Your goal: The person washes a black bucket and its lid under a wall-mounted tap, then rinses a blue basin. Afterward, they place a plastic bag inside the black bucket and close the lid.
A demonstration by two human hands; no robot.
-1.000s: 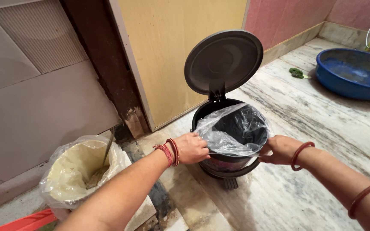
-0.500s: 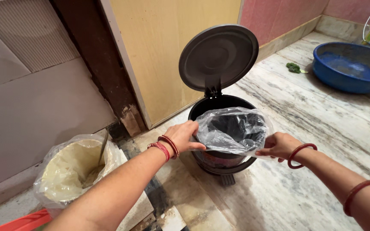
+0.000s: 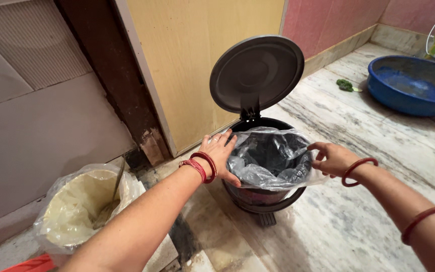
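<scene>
Head view, bin: a small dark round pedal bin stands on the marble floor by a wooden door panel; its pedal shows at the front base.
Head view, lid: the lid is tipped upright on its rear hinge, clear of the mouth.
Head view, liner: a thin clear plastic bag sits inside the bin, its edge turned out over the near and right rim, crumpled and loose; whether it is over the far rim I cannot tell.
Head view, left hand: my left hand lies with its fingers spread against the left rim, pressing the film to the wall; it grips nothing.
Head view, right hand: my right hand sits at the right rim, fingers curled loosely beside the folded edge; whether they pinch the film I cannot tell.
Head view, how to do it well: I judge the fold should go round evenly, the left hand pinning one side while the right draws the slack outward and down, gently, as film this thin looks likely to tear on the rim.
Head view, risk: I judge a loose far edge could slip into the bin, and the raised lid could drop onto my wrists.
Head view, surroundings: a pale bucket lined with plastic stands to the left, well apart; a blue basin lies far right on the floor.
</scene>
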